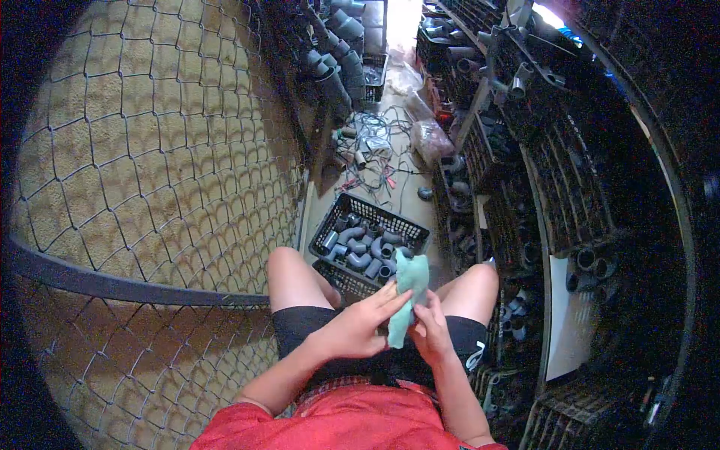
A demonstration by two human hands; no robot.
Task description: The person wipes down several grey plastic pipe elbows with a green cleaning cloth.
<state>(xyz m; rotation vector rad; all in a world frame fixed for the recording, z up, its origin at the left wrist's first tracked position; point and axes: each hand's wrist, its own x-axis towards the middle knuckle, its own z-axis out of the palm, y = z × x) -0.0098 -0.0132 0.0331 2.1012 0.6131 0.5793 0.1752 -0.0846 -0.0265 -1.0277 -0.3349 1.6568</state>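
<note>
A light green cloth (411, 277) is held up over my lap, between both hands. My left hand (364, 324) is closed on its left side, fingers pressed flat against the fabric. From the right, my right hand (433, 328) grips the cloth with thumb and fingers. A bit of grey shows between the cloth and my right fingertips; I cannot tell what it is. Just beyond my knees, a black plastic crate (326, 223) holds several grey pipe elbows and couplings (360, 260), and the cloth's upper end overlaps its near right corner.
Another black crate (337, 280) shows beneath the first. A chain-link fence (172, 161) runs along my left. Racks (551, 161) of fittings line the right side. Tangled cables (375, 142) and plastic bags (430, 141) lie on the floor ahead, with large grey pipes (330, 82) at the far left.
</note>
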